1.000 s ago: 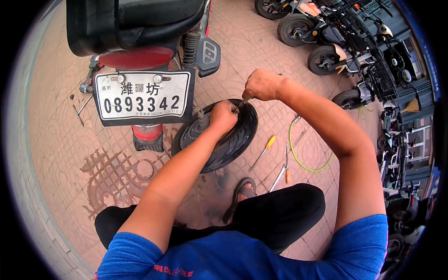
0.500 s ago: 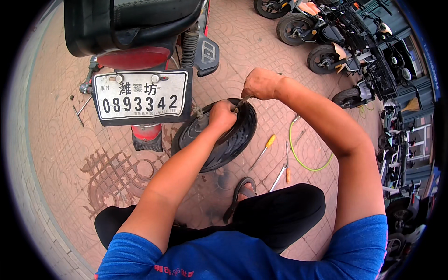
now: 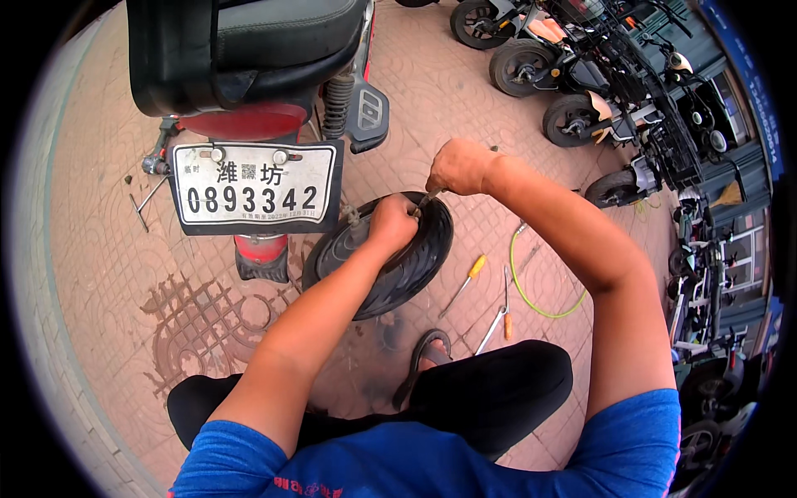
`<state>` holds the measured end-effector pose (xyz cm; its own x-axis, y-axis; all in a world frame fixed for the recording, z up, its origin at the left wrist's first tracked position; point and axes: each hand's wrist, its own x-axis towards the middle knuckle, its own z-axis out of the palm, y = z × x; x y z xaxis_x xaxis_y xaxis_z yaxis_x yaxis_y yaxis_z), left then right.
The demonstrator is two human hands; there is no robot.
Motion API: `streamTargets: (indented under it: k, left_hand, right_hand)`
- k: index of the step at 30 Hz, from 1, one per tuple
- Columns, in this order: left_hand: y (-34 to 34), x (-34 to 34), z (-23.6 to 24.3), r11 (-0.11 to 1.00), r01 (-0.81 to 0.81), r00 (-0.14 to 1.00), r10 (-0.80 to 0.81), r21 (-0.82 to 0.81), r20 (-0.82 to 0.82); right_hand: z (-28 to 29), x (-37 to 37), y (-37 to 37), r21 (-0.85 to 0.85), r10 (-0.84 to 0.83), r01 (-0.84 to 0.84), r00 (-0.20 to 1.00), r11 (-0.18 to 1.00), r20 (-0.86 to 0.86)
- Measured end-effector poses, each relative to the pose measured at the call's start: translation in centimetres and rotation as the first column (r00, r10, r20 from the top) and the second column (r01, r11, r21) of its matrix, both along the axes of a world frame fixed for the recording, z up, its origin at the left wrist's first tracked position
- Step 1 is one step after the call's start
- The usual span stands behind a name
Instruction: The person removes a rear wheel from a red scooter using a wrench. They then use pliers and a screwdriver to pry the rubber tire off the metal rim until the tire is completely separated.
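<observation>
Parked row: we see many scooters [image 3: 635,104] standing above and to the right of the wheel, well apart from it.
Near scooter: a scooter with a black seat [image 3: 282,41] stands above and to the left of the wheel.
Wheel: this is our landmark, a black wheel [image 3: 398,278] which leans tilted on the paving, between the seat and the sandalled foot [image 3: 433,353].
Work on tyre: we judge it is in the middle; a tool already sits at the tyre's edge, but the tyre is around the wheel, so this edge seems not yet finished. Whether any part is loose, we cannot tell.
Right hand: the hand [image 3: 461,166] is just beyond the wheel's upper edge, closed tightly around a metal tool [image 3: 431,197].
Left hand: the hand [image 3: 394,222] rests on the wheel's upper part, with fingers bent; their tips are hidden, so how closed they are, or what they hold, we cannot tell.
Hose: a yellow-green hose [image 3: 525,300] curves to the right of the wheel.
Screwdriver: the yellow-handled screwdriver [image 3: 476,266] lies just right of the wheel.
Spanner: the silver spanner [image 3: 491,329] lies below and right of the wheel.
</observation>
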<state>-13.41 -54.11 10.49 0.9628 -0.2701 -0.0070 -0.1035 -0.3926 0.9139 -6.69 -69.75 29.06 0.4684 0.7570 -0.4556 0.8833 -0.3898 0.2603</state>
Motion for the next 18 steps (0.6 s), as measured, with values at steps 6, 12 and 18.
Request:
streamTargets:
  k: [6,12,18]
  left_hand:
    - [0.02,0.01,0.03,1.0,0.008,1.0,-0.008,0.009,0.008]
    - [0.02,0.02,0.01,1.0,-0.001,1.0,0.001,-0.002,0.018]
    - [-0.11,-0.04,-0.09,1.0,-0.001,1.0,0.001,-0.018,0.009]
  right_hand:
    - [-0.13,0.09,-0.15,0.01,0.015,-0.015,1.0,1.0,0.005]
    - [-0.33,0.36,-0.22,0.022,0.016,-0.016,1.0,1.0,-0.009]
    - [-0.18,0.2,-0.11,0.014,0.016,-0.016,1.0,1.0,-0.018]
